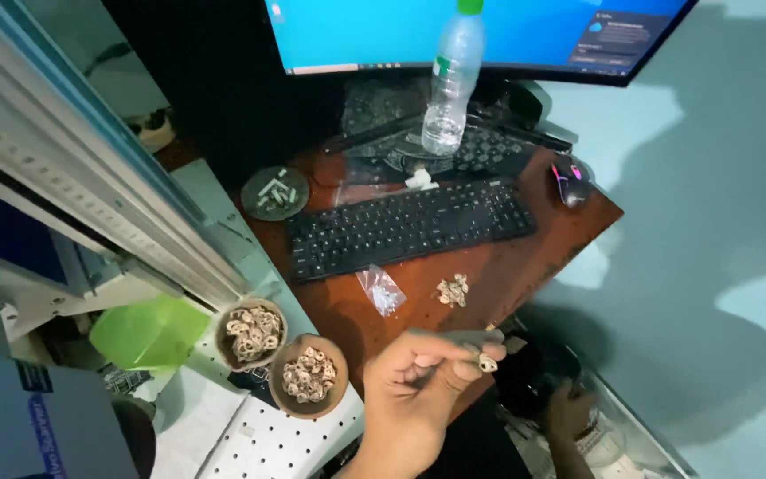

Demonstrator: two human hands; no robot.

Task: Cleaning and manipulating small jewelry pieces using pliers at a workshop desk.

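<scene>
Nearest us, our left hand (414, 390) pinches a small pale ring (488, 363) at its fingertips, just right of the two bowls (309, 376) already full of rings; its flat face seems turned upward, though we cannot tell for sure; our right hand (567, 410) sits lower, grip unclear; beyond, a loose pile (452, 290) remains before the keyboard (410, 226).

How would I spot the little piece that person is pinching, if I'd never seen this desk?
Start at the black keyboard on the brown wooden desk, then drop to its near edge. There the left hand pinches one small pale ring-shaped piece; unlike the pieces heaped in the two round brown bowls, it is single and held up.
</scene>
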